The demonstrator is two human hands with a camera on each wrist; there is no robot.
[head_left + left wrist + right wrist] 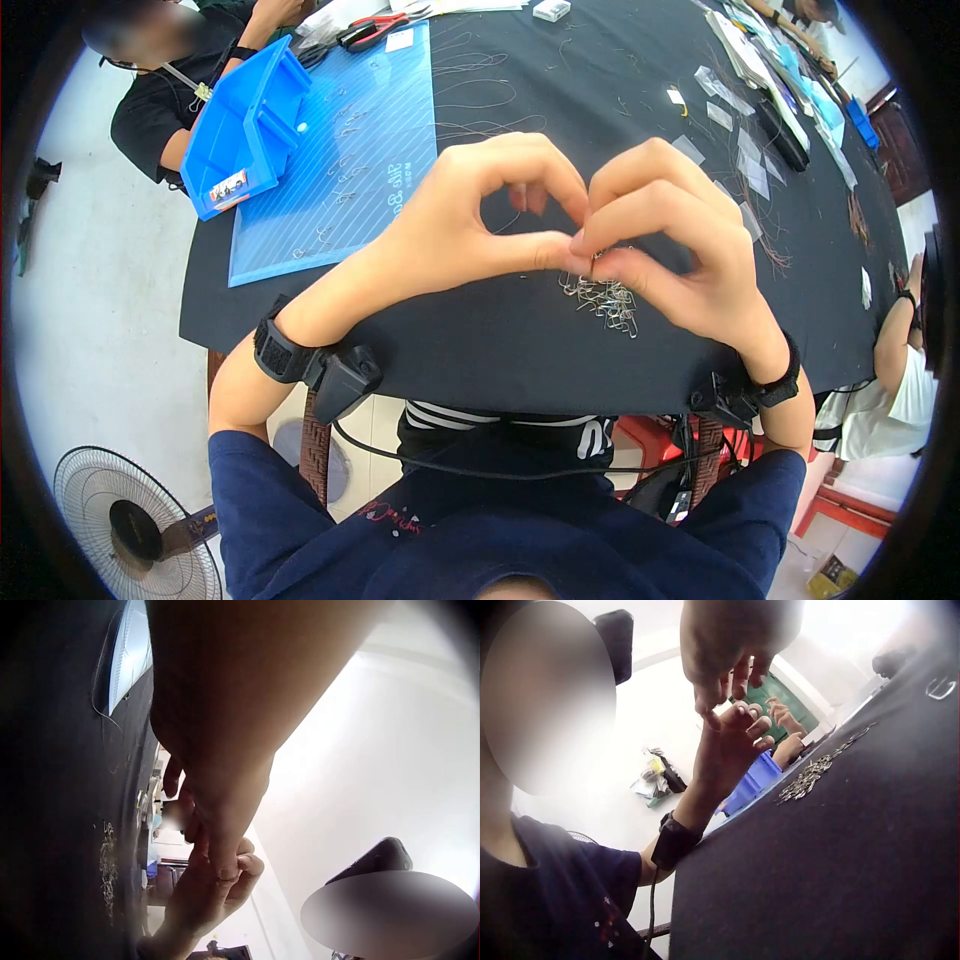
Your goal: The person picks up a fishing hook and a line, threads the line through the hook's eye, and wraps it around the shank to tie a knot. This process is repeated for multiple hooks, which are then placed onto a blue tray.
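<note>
Small silver metal hooks (pixel 603 299) lie heaped on the black round table (pixel 480 340) just under my fingertips, which meet above them. My left hand (pixel 470 215) and right hand (pixel 665 235) both curl, thumbs and forefingers pinched together on something too small to make out. A blue ribbed plastic mat (pixel 345 165) lies beyond my left hand, with a blue plastic bin (pixel 245 125) on its far corner; thin wires (pixel 480 95) trail beside it.

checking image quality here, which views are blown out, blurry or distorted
Head view: fisheye curve with dark corners, evenly lit, hands and hooks sharp. Left wrist view: left hand close, dark and soft against a blown-out wall. Right wrist view: overexposed background, right hand blurred.
</note>
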